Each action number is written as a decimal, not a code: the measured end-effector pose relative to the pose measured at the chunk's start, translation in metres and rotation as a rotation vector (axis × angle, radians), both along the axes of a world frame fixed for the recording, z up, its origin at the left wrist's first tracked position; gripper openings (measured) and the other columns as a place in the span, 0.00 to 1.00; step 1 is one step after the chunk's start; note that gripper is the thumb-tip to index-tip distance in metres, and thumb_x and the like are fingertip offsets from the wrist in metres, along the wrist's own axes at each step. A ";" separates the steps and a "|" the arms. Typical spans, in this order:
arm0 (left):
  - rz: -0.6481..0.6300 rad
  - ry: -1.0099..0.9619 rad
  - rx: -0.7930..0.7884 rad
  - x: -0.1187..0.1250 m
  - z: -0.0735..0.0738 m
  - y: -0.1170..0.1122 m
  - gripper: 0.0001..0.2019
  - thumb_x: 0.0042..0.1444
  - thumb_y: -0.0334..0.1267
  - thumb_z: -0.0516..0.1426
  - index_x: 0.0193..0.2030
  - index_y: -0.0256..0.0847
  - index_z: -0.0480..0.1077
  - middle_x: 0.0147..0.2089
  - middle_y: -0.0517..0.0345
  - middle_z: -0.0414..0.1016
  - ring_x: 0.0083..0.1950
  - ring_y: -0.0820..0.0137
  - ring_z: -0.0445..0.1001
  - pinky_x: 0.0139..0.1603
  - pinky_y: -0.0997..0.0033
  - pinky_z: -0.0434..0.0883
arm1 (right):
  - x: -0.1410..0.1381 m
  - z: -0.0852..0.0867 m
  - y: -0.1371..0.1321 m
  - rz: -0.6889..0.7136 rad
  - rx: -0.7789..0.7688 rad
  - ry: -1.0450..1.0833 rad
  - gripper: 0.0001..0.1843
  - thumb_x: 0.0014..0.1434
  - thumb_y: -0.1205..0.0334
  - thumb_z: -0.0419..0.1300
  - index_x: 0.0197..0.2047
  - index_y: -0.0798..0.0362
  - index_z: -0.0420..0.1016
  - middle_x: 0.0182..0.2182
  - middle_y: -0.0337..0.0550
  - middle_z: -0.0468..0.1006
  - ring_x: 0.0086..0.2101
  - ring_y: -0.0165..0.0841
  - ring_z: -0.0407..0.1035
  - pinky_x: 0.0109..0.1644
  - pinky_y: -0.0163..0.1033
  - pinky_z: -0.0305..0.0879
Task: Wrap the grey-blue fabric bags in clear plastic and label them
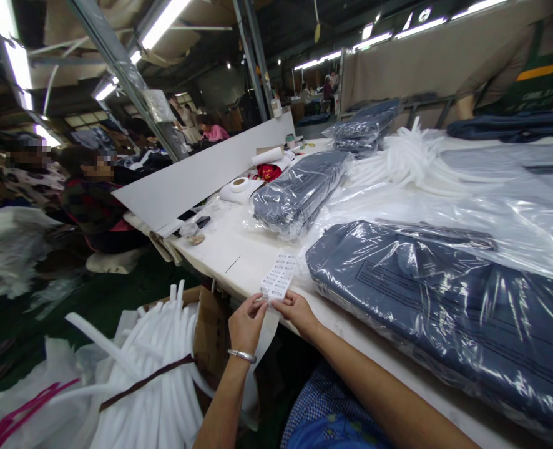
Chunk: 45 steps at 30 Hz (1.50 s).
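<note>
A sheet of barcode stickers (279,274) lies partly on the front edge of the white table (232,240), with its near end lifted between my hands. My left hand (248,321) pinches the sheet's lower left corner, thumb and fingers together. On the lower right corner, my right hand (298,313) grips the sheet in the same way. Whether a single sticker is peeled up at the left fingertips is too small to tell. Right of the sheet lies a dark blue padded item in a clear plastic bag (426,299), with printed text on the plastic.
More bagged dark items (302,187) lie farther back, beside a pile of white foam strips (412,156). A tape roll (239,185) sits by the white board (201,171). Below left, a cardboard box (213,330) stands by bundled white foam tubes (155,386). Co-workers are at left and far right.
</note>
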<state>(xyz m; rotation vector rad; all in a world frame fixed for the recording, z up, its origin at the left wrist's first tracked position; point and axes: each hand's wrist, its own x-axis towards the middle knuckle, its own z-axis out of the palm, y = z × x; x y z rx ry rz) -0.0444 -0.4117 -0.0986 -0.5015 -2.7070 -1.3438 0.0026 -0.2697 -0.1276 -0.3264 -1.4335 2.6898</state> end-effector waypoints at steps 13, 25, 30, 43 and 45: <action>-0.030 0.127 -0.076 0.001 -0.003 0.005 0.19 0.53 0.35 0.59 0.53 0.42 0.73 0.41 0.54 0.81 0.41 0.63 0.78 0.51 0.62 0.71 | 0.002 0.005 -0.001 -0.020 0.049 -0.016 0.27 0.43 0.53 0.71 0.46 0.56 0.76 0.34 0.44 0.82 0.25 0.27 0.67 0.28 0.32 0.57; 0.056 -0.301 0.406 -0.022 -0.007 -0.009 0.30 0.48 0.43 0.65 0.57 0.34 0.67 0.39 0.51 0.80 0.39 0.69 0.79 0.45 0.69 0.76 | -0.007 -0.001 -0.005 -0.070 0.032 -0.092 0.23 0.42 0.56 0.70 0.42 0.56 0.76 0.30 0.43 0.81 0.20 0.25 0.60 0.25 0.32 0.53; 0.140 -0.415 0.648 -0.035 0.002 -0.019 0.25 0.50 0.38 0.65 0.55 0.34 0.69 0.37 0.53 0.79 0.35 0.74 0.78 0.43 0.72 0.77 | -0.023 -0.002 -0.006 -0.122 0.036 -0.157 0.15 0.42 0.62 0.66 0.36 0.55 0.77 0.26 0.40 0.79 0.22 0.28 0.64 0.26 0.33 0.57; 0.164 -0.203 0.556 -0.025 0.028 -0.011 0.27 0.50 0.39 0.65 0.57 0.41 0.68 0.40 0.56 0.79 0.40 0.72 0.78 0.46 0.74 0.74 | -0.012 0.012 0.004 -0.263 -0.010 -0.144 0.27 0.44 0.57 0.69 0.48 0.53 0.71 0.48 0.49 0.76 0.33 0.32 0.75 0.42 0.40 0.72; 0.086 -0.088 0.360 -0.005 0.028 0.005 0.25 0.52 0.41 0.63 0.58 0.42 0.67 0.40 0.57 0.80 0.41 0.70 0.78 0.47 0.71 0.74 | 0.014 0.017 0.006 -0.264 0.065 -0.075 0.24 0.47 0.53 0.69 0.46 0.54 0.73 0.44 0.48 0.78 0.36 0.35 0.75 0.45 0.41 0.71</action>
